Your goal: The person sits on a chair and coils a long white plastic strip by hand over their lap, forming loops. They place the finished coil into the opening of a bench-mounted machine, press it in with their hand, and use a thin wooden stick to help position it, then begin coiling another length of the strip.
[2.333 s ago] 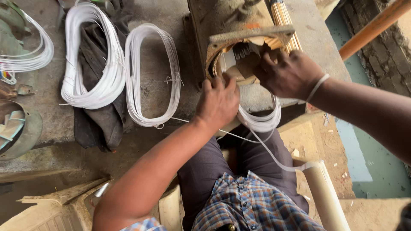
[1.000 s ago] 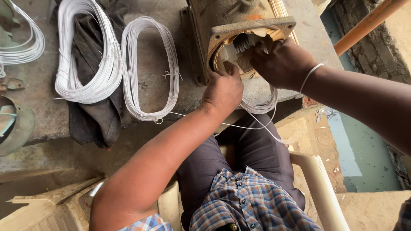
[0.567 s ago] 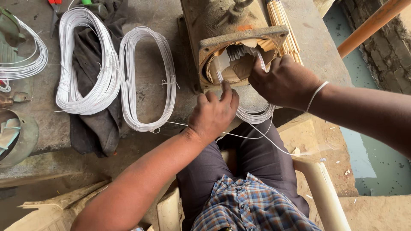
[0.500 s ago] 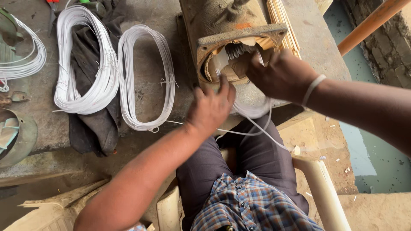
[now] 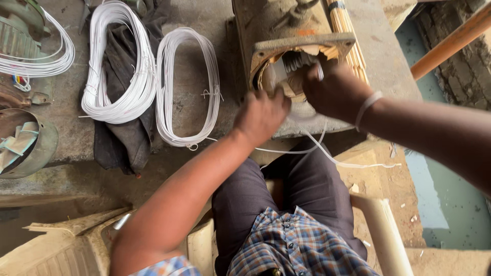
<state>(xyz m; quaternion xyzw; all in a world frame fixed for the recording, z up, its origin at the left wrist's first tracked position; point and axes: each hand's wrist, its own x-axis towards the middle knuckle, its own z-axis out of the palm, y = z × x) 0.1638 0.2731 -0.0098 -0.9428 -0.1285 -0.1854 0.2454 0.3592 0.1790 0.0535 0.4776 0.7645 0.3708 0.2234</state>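
A rusty motor stator housing [image 5: 286, 30] lies on the concrete bench with its open end toward me. My left hand [image 5: 262, 115] is at the lower rim of the opening, fingers curled on white wire strands. My right hand [image 5: 335, 92] is at the right side of the opening, closed on a white wire coil [image 5: 312, 145] that droops over the bench edge toward my lap. Paper slot liners [image 5: 312, 50] show inside the bore.
Two oval white wire coils [image 5: 186, 87] [image 5: 120, 66] lie left of the housing, one on a dark cloth [image 5: 120, 143]. Another coil [image 5: 46, 59] and a metal cover [image 5: 28, 148] sit far left. Bamboo sticks [image 5: 345, 25] lie behind the housing. An orange pole [image 5: 450, 41] crosses top right.
Both hands have stayed at the housing opening, shifting slightly as they work the white wire. The camera view has drifted a little; the loop below the bench edge hangs looser.
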